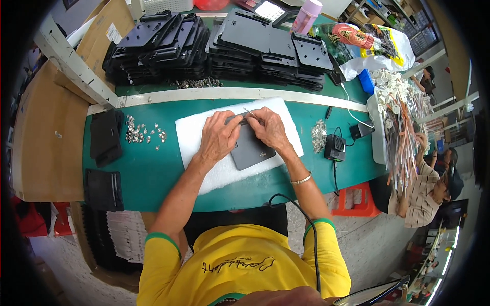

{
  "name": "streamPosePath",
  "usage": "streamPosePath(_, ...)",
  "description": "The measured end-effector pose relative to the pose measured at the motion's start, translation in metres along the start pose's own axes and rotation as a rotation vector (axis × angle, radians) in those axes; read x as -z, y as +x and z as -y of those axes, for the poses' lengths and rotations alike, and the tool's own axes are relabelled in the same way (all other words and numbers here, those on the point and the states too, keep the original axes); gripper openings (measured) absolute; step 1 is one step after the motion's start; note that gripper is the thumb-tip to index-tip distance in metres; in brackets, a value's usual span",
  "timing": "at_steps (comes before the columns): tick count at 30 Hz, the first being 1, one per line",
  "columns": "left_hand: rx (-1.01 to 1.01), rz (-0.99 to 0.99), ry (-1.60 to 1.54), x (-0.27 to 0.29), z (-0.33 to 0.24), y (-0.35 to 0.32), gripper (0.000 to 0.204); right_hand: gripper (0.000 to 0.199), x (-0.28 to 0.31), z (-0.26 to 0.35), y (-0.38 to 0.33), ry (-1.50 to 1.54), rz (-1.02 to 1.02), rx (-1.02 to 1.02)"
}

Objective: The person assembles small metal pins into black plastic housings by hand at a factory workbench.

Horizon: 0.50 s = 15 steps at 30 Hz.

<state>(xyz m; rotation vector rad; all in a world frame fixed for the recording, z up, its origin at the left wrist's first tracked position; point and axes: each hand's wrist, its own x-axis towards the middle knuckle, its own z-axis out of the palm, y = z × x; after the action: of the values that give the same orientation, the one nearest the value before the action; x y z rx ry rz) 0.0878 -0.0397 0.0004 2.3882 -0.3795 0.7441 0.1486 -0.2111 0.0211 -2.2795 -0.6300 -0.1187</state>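
A dark grey plastic panel (pixel 251 153) lies on a white foam sheet (pixel 196 176) in front of me. My left hand (pixel 219 135) is closed at the panel's far left corner, thumb and fingers pinching its edge. Across from it, my right hand (pixel 269 128) is closed at the far edge, pinching a thin metal piece (pixel 248 110) whose end sticks out past the fingers. What the fingertips touch at that edge is partly hidden. A few tiny shiny parts (pixel 263 154) rest on the panel near its right side.
Small metal parts (pixel 135 133) lie scattered left of the foam; a pale pile (pixel 319 135) and a black adapter (pixel 335 148) lie right. Stacked black housings (pixel 255 46) stand behind a white rail (pixel 245 94). A white tray (pixel 376 132) holds cables. A person (pixel 421 191) sits at right.
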Motion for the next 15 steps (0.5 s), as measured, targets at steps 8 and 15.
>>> streamPosePath(8, 0.003, 0.004, -0.021, 0.0006, 0.0008, 0.0009, 0.028, 0.016, 0.0019, 0.0046, 0.0007, -0.025, 0.001, -0.016)
streamPosePath(15, -0.02, 0.011, -0.024, 0.001, 0.0003, -0.0004, 0.03, 0.017, 0.0028, 0.0013, 0.0003, 0.053, 0.036, -0.051)
